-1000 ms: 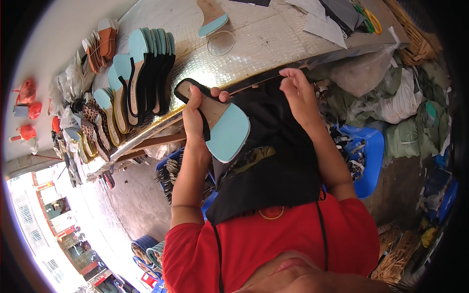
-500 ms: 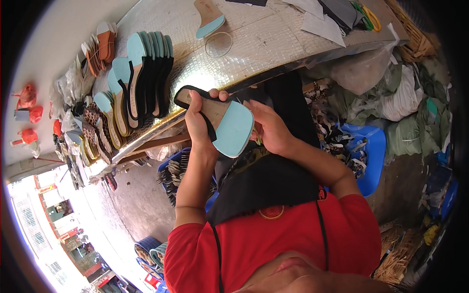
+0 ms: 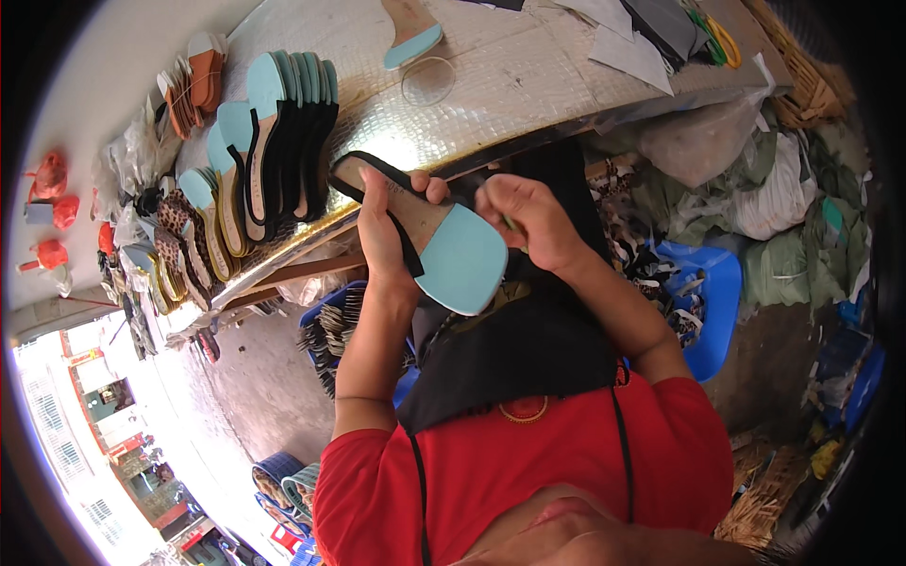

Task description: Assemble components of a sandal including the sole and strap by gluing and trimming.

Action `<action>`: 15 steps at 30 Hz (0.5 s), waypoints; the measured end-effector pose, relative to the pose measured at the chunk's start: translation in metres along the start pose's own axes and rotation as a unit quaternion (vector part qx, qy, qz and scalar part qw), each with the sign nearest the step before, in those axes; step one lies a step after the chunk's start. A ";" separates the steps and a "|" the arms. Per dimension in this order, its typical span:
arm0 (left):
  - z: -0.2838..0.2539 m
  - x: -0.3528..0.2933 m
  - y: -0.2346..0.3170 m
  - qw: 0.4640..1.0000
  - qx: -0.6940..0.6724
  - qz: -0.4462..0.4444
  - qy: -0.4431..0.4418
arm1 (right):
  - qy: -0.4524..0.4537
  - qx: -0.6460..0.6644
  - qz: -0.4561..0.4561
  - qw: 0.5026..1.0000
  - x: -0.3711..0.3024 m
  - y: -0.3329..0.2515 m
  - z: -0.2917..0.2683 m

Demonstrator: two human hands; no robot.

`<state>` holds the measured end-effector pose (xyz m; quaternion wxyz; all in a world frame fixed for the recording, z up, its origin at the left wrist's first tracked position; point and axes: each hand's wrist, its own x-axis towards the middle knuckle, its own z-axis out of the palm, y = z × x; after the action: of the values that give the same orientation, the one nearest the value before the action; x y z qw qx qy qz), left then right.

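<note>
My left hand (image 3: 385, 231) is wrapped round a shoe insole (image 3: 462, 259) in front of my black apron. The insole has a light-blue front, a tan heel part and black strip material along its edge. Close to the insole's right edge is my right hand (image 3: 530, 219), its fingers curled closed. A small greenish bit shows at those fingers, but I cannot make out what they hold. On the workbench (image 3: 528, 90), stacked insoles with blue fronts and black edging (image 3: 294, 123) stand at the left, and a single insole (image 3: 412, 42) lies farther back.
A clear round disc or ring (image 3: 427, 82) lies on the bench. Scissors with yellow and green handles (image 3: 722, 42) rest near grey sheets at the far right. Below are a blue basin of scraps (image 3: 722, 311), another container of dark strips (image 3: 335, 330) and piled sacks (image 3: 788, 203).
My right hand has moved up along the insole's edge and its fingers have curled in. The insole has shifted slightly in my left hand's grip, its blue end now a little lower and farther right.
</note>
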<state>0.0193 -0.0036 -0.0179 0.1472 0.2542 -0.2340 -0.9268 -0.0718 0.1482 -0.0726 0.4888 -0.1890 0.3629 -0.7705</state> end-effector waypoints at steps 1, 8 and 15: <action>0.002 -0.001 0.000 1.000 -0.001 0.000 0.000 | 0.000 0.000 0.000 1.000 0.000 -0.002 -0.003; 0.009 -0.007 -0.001 0.980 0.167 0.043 -0.103 | 0.052 -0.202 -0.087 0.974 -0.007 -0.022 0.001; 0.003 -0.005 0.004 0.962 0.233 0.046 -0.134 | -0.065 -0.170 0.061 0.981 -0.007 -0.022 -0.004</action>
<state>0.0222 -0.0039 -0.0113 0.0941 0.1442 -0.4722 -0.8645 -0.0846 0.1612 -0.0586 0.5183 -0.2965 0.4668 -0.6524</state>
